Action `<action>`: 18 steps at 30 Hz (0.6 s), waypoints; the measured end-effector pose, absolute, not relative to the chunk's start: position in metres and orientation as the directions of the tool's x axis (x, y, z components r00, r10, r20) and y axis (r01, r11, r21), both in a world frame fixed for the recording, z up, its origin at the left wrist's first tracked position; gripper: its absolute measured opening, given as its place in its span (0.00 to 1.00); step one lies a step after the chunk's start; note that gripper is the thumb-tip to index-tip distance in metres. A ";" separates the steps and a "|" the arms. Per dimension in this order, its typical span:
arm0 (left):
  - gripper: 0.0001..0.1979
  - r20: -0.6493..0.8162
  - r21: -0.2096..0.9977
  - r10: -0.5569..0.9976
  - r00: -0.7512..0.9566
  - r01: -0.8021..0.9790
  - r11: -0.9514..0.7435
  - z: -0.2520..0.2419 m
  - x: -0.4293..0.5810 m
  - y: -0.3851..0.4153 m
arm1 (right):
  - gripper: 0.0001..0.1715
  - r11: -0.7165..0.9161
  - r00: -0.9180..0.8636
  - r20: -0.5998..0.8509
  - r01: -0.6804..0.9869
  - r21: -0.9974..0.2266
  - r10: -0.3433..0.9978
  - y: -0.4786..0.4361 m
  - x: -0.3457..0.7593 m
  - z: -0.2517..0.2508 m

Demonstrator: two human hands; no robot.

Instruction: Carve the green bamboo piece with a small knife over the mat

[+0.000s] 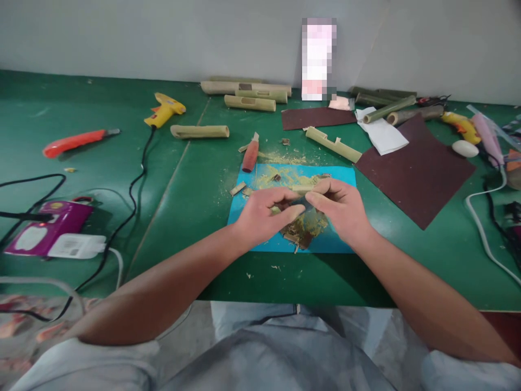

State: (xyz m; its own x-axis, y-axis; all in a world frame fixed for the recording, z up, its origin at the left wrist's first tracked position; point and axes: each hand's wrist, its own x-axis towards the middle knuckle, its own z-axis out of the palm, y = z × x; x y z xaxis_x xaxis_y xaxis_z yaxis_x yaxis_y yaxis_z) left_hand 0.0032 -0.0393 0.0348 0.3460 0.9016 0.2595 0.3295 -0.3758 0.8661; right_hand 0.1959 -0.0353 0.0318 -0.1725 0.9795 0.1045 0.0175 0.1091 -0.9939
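Observation:
Over the blue sheet (240, 214), a short pale piece of bamboo (302, 188) spans the fingertips of both hands. My left hand (271, 213) is closed at its left end, with the thumb stretched toward the right hand and the fingers partly hidden. My right hand (338, 207) pinches the right end between thumb and fingers. Beneath them on the sheet lies a pile of bamboo shavings and chips (299, 236). Just beyond the sheet rests a carving knife (251, 155) with a red-brown handle, its short blade pointing away from me.
Cut bamboo tubes (250, 103) lie along the wall, and a notched one (331, 144) is nearer. Left are a yellow glue gun (163, 111), a red utility knife (77, 143) and a purple power strip (52, 225). Brown sandpaper (419, 179) and a white cloth (382, 133) are right.

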 end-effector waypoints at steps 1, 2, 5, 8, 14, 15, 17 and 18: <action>0.09 0.296 0.854 0.906 0.303 0.341 -0.393 0.033 0.004 -0.039 | 0.15 0.098 -0.155 0.095 0.016 -0.995 0.983 -0.035 0.196 0.031; 0.09 0.318 0.847 0.910 0.265 0.352 -0.398 0.032 0.004 -0.039 | 0.15 0.086 -0.146 0.083 0.015 -0.996 0.986 -0.034 0.197 0.031; 0.09 0.260 0.880 0.943 0.208 0.351 -0.320 0.030 0.004 -0.038 | 0.20 0.051 -0.172 0.050 0.006 -0.999 0.984 -0.033 0.197 0.030; 0.11 0.112 0.945 0.971 0.212 0.279 -0.170 0.032 0.003 -0.037 | 0.24 0.037 -0.225 0.041 -0.021 -0.999 0.973 -0.033 0.197 0.029; 0.14 0.109 0.969 0.972 0.209 0.194 -0.150 0.033 0.003 -0.034 | 0.21 0.058 -0.217 0.050 0.033 -0.998 0.975 -0.033 0.197 0.027; 0.12 0.138 0.962 0.973 0.186 0.208 -0.176 0.031 0.003 -0.034 | 0.19 0.075 -0.203 0.063 0.051 -0.996 0.977 -0.034 0.197 0.027; 0.10 0.241 0.926 0.961 0.135 0.265 -0.270 0.027 0.002 -0.035 | 0.15 0.131 -0.158 0.115 0.098 -0.987 0.981 -0.035 0.197 0.028; 0.12 0.308 0.890 0.943 0.128 0.311 -0.333 0.025 0.001 -0.036 | 0.14 0.166 -0.131 0.150 0.123 -0.978 0.980 -0.036 0.196 0.028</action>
State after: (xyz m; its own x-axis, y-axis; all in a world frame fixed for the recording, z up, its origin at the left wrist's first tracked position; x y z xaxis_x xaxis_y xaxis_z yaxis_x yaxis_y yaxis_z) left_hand 0.0011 -0.0360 0.0249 0.1283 0.9427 0.3081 0.3111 -0.3333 0.8900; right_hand 0.1963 -0.0355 0.0279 -0.1310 0.9799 0.1503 0.1226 0.1664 -0.9784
